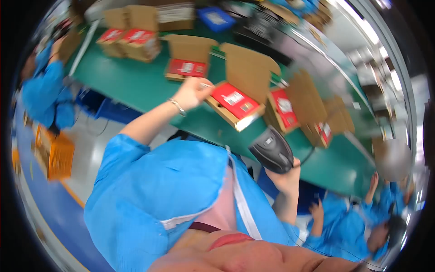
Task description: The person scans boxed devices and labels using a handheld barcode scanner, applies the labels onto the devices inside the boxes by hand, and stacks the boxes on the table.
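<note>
The barcode scanner (271, 148) is gripped by the right hand (284, 177), its handle enclosed by closed fingers and its head angled toward the open cardboard box (223, 112) ahead and to the left of that hand. The box's near left edge is touched by the left hand (195, 94), whose fingers are curled together; whether they are clamped on the cardboard cannot be told through the blur. A red packet (235, 100) is held inside the box, just right of the left hand. Another open carton (191, 46) is placed beyond the left hand on the green desk (122, 84).
</note>
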Motion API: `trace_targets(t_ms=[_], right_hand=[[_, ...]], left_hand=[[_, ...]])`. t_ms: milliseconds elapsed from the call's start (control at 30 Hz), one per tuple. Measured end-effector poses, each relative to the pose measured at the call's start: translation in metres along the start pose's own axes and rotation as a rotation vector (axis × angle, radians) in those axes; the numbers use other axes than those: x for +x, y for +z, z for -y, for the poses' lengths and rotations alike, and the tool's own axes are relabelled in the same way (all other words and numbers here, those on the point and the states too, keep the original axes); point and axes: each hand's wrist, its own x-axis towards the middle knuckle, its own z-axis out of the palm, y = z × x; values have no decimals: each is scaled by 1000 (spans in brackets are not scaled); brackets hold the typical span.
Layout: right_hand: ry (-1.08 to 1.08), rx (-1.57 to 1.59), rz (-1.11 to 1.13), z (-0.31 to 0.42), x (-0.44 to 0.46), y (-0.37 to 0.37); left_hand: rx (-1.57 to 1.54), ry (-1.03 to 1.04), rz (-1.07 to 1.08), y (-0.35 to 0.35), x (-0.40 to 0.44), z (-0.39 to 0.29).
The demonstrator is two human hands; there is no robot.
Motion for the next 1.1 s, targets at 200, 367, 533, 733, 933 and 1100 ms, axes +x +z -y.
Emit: trace_targets(t_ms=[200,367,533,733,933,1100], right_hand=[[-326,-441,-58,4,-17,-33],[-282,-483,-130,5,-20,-53],[-277,-525,-161,5,-13,-64],[-223,-508,-183,9,-7,-68],[-237,-580,-226,19,-2,-72],[-132,-664,-225,50,19,-76]], left_hand=[[-32,99,81,34,37,-10],[-12,77,114,57,59,-30],[-29,115,165,67,76,-37],[17,144,174,74,87,-37],[62,182,144,87,96,-45],[160,462,66,118,102,-65]])
